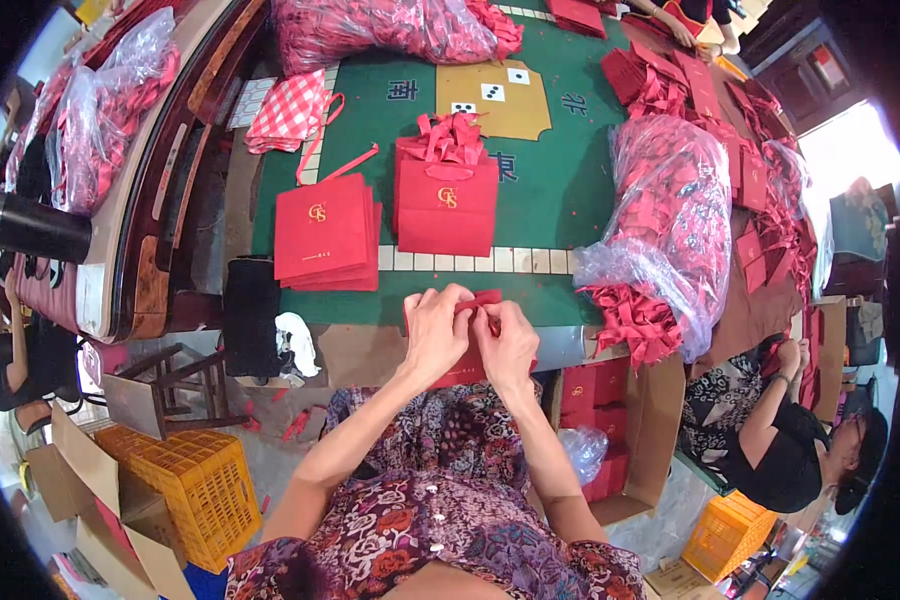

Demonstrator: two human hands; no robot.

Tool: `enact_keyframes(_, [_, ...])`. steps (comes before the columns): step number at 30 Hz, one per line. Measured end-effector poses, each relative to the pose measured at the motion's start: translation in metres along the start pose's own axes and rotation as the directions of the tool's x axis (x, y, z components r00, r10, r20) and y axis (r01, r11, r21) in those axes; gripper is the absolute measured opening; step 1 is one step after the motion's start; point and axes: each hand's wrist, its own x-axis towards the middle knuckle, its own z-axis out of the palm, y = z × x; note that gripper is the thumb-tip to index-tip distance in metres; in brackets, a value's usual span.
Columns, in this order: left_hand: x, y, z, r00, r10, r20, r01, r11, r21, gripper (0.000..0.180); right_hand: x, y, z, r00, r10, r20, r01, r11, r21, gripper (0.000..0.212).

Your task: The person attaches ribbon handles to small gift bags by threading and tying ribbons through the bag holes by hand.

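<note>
At the near edge of the table, my left hand (437, 325) and my right hand (507, 340) are close together, fingers pinched at the top of a red paper bag (462, 376). The hands cover much of this bag. Just beyond them stands another red paper bag (444, 218) with a gold emblem, red ribbon strips (450, 138) bunched at its top. To its left lies a fanned stack of flat red bags (322, 236), and one strap (348, 162) sticks up behind it.
A clear plastic sack of red ribbon strips (668, 195) spills at the right; another sack (385, 35) lies at the far side. Checked cloth (288, 112) rests at the left. Below are an open carton (652, 440), a wooden stool (138, 402) and a yellow crate (195, 490). A co-worker (785, 440) sits at right.
</note>
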Motion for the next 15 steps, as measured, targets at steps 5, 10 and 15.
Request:
enact_keyframes(5, [-0.005, 0.015, -0.002, 1.0, -0.001, -0.002, 0.001, 0.999, 0.052, 0.016, 0.002, -0.006, -0.001, 0.995, -0.079, -0.055, 0.077, 0.996, -0.039, 0.014])
enact_keyframes(10, [-0.003, 0.014, -0.004, 1.0, 0.006, -0.02, -0.007, 1.0, -0.015, 0.012, 0.006, -0.009, -0.015, 0.995, 0.063, 0.072, -0.071, 0.99, 0.122, 0.012])
enact_keyframes(15, [0.0, -0.008, -0.004, 0.994, -0.064, 0.089, 0.068, 0.997, -0.042, 0.014, 0.012, -0.008, -0.025, 0.984, -0.148, 0.096, 0.142, 0.988, 0.068, 0.018])
